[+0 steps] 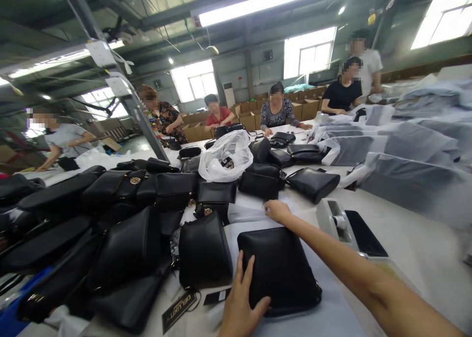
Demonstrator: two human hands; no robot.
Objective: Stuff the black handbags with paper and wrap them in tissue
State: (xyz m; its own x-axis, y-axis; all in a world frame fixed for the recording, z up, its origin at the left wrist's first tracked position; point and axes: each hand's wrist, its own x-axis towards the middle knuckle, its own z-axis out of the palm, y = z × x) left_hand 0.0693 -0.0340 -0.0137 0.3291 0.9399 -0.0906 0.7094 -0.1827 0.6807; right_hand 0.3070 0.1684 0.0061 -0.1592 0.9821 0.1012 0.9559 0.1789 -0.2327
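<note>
Left hand [246, 297] is closest, fingers spread wide on the left side of a black bag [278, 268] toward the counter [400, 224]'s near edge. Right hand [279, 211]'s curled past the bag's far end, can't tell if it's pinching the white sheet [245, 213].

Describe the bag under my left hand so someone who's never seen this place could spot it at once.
On the white table, look to the near side, where your left hand reaches in from the bottom of the view. The black bag lies flat there on a pale sheet. Unlike the black bags crowded to its left, it has that hand's outspread fingers on it.
</note>
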